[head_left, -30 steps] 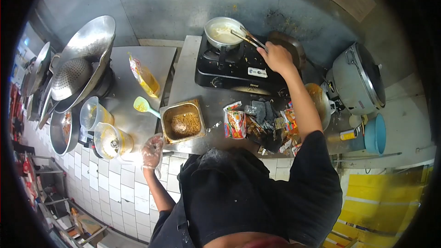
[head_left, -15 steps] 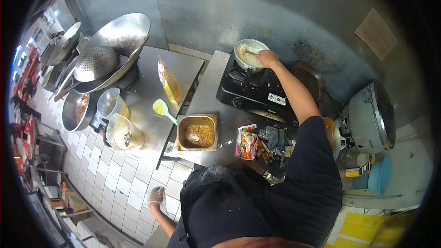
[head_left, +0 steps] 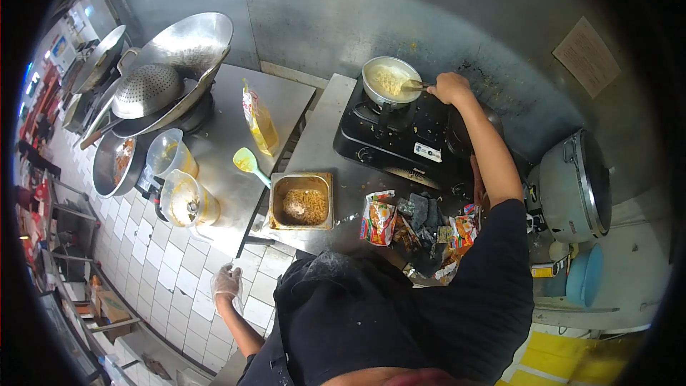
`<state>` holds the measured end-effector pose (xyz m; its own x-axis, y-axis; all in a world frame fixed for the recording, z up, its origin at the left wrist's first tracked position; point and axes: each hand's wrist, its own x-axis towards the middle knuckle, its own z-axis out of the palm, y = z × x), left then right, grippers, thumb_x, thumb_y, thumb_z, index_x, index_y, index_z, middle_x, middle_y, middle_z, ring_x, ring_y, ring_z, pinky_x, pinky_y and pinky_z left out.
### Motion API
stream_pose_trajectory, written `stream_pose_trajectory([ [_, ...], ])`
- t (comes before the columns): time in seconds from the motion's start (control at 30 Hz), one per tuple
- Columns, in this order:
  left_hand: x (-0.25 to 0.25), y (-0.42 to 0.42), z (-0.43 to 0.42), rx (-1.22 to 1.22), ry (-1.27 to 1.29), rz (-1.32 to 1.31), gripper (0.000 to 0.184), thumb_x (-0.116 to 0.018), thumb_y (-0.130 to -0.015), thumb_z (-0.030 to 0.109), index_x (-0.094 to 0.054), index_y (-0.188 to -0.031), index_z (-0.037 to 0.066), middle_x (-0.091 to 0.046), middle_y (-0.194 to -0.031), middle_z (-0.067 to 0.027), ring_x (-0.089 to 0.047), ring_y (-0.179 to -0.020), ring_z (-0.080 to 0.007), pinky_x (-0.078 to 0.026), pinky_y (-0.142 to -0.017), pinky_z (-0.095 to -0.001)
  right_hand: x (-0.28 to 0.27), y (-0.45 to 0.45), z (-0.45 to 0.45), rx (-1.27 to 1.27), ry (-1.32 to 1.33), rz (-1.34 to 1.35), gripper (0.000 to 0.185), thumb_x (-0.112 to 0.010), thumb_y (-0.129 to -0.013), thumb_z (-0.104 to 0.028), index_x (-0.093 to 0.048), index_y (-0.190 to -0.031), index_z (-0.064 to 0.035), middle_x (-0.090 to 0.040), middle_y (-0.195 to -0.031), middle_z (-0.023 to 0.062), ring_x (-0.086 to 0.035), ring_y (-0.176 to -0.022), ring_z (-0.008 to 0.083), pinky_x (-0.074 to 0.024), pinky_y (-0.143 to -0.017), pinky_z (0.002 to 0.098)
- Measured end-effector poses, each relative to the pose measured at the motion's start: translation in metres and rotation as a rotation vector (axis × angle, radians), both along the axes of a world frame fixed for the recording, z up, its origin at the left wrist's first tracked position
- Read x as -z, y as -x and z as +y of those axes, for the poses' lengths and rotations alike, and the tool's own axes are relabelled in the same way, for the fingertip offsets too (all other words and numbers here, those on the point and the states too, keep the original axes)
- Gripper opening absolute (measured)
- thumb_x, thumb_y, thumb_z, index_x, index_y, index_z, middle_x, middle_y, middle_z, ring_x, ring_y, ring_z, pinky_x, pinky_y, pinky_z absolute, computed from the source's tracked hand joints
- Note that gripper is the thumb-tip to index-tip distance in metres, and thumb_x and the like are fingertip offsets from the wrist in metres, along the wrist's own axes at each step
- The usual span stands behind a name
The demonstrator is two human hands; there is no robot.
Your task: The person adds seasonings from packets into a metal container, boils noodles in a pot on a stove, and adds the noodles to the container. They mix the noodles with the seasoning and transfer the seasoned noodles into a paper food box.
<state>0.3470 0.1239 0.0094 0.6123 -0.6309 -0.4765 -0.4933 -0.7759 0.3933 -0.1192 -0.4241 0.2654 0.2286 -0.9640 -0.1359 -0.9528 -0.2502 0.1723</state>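
Note:
My right hand (head_left: 451,88) is closed round the handle of a spoon (head_left: 412,86), whose head reaches over the rim into a small metal pot (head_left: 390,100). Pale yellow noodle-like food in whitish liquid (head_left: 388,80) fills part of the pot. The pot sits on a black portable gas stove (head_left: 386,144). Out to the left, my left hand (head_left: 227,282) wears a clear plastic glove and hangs above the tiled floor. Its fingers are loosely bent and apart, and nothing shows in them.
A square metal container (head_left: 301,225) of crumbly food stands before the stove, beside food wrappers (head_left: 379,218). On the left table are a green spoon (head_left: 245,161), a yellow bag (head_left: 261,125), plastic jugs (head_left: 204,207) and a large wok (head_left: 189,32). A big cooker (head_left: 564,189) stands right.
My right hand has moved right, away from over the pot, drawing the spoon toward the rim. My left hand has shifted slightly left and up. The camera view has moved a little.

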Motion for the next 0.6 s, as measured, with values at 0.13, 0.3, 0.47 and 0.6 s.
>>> stream_pose_trajectory([
  [0.13,0.007,0.006,-0.01,0.056,-0.058,0.008,0.05,-0.062,-0.089,0.039,-0.056,-0.123,0.003,-0.066,-0.108,-0.0205,-0.063,-0.103,-0.0339,-0.048,-0.09,-0.0398,-0.006,-0.019,0.014,-0.026,0.065,0.143,0.037,-0.058,-0.086,-0.038,-0.072,-0.099,-0.0055,-0.069,-0.102,0.0169,-0.065,-0.098,0.0336,-0.0516,-0.084,0.0423],
  [0.3,0.034,0.006,-0.016,0.107,-0.086,0.028,0.05,-0.063,-0.088,0.038,-0.056,-0.125,0.006,-0.067,-0.106,-0.0189,-0.063,-0.103,-0.033,-0.047,-0.09,-0.0394,0.075,-0.034,-0.028,-0.156,0.043,0.107,0.037,-0.06,-0.085,-0.037,-0.071,-0.099,-0.0052,-0.068,-0.104,0.0183,-0.065,-0.098,0.0334,-0.0519,-0.084,0.0443],
  [0.47,0.021,0.009,0.001,-0.002,-0.043,0.049,0.05,-0.062,-0.088,0.039,-0.057,-0.125,0.007,-0.066,-0.111,-0.0183,-0.061,-0.107,-0.0334,-0.046,-0.093,-0.0395,0.085,-0.057,-0.03,-0.044,0.166,0.106,0.03,-0.054,-0.087,-0.027,-0.072,-0.097,-0.0049,-0.069,-0.101,0.0166,-0.067,-0.095,0.0325,-0.0535,-0.079,0.0432],
  [0.6,0.039,0.007,0.024,-0.061,-0.305,0.107,0.057,-0.06,-0.086,0.045,-0.055,-0.127,0.005,-0.057,-0.127,-0.0204,-0.053,-0.12,-0.0325,-0.041,-0.101,-0.0401,0.083,-0.058,-0.044,-0.021,0.231,0.037,0.028,-0.051,-0.088,-0.021,-0.073,-0.095,-0.0048,-0.069,-0.1,0.0174,-0.068,-0.091,0.0333,-0.0541,-0.077,0.0427],
])
